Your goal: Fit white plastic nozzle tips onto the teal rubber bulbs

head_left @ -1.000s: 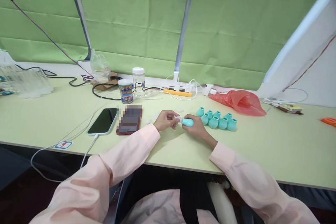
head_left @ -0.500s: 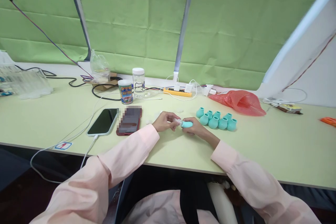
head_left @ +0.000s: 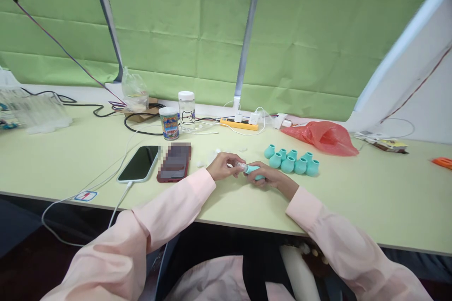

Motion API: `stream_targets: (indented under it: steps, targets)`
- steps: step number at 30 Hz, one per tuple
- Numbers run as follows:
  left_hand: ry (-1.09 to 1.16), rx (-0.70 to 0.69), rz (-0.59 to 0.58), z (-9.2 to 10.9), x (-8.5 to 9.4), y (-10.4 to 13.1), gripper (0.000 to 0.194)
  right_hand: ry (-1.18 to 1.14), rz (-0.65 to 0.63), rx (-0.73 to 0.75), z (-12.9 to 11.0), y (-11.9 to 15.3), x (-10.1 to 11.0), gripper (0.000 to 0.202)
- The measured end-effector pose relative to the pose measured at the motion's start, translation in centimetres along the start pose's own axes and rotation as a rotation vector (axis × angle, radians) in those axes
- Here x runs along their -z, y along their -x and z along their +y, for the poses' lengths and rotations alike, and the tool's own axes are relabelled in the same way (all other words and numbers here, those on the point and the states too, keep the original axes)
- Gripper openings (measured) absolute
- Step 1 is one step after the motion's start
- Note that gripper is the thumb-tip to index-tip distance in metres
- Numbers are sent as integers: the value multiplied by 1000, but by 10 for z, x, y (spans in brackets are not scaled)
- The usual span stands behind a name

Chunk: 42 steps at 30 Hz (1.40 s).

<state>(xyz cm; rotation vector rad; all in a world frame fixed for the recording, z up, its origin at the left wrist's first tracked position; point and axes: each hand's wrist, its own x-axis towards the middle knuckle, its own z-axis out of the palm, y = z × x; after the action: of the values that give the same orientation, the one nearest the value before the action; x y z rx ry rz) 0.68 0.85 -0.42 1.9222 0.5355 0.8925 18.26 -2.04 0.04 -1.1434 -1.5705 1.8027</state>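
Teal bulb [head_left: 251, 169] and clear piece [head_left: 242, 166] meet end to end just above the table [head_left: 353, 197], in front of the wearer. The right hand [head_left: 271, 176] has its fingers curled around the bulb's body, the neck facing the left hand [head_left: 223, 166], whose thumb and fingertips are pinched together on the clear piece; whether that piece sits inside the neck or only against it, I cannot tell. Working this join well probably means keeping both parts on one line, gripping close to the neck without squeezing its mouth (the bulb looks soft, so it may dent), and using small, even twists rather than one hard push. Elbow room matters too: eight other teal bulbs [head_left: 288, 164] stand just beyond the right hand, and small white pieces [head_left: 201, 164] lie near the left, where a careless sleeve could scatter them.
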Motion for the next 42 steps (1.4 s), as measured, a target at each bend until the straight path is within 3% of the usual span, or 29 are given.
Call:
stream_targets:
  steps: [7,18,25,32,42]
  targets:
    - [-16,-25,1,0,-1,1,36,-76,-83,-57,5,-2,7,19]
    - [-23,-49,16,6,-3,3,31,-231,-157,-114,0,0,1,15]
    - [-43,-63,-54,10,2,3,30,-205,-211,-117,2,0,4,15]
    - [-47,-28,-115,15,2,5,28,-145,-236,-137,4,0,7,19]
    - [-106,-87,-74,14,1,3,28,-139,-189,-84,4,-1,5,15]
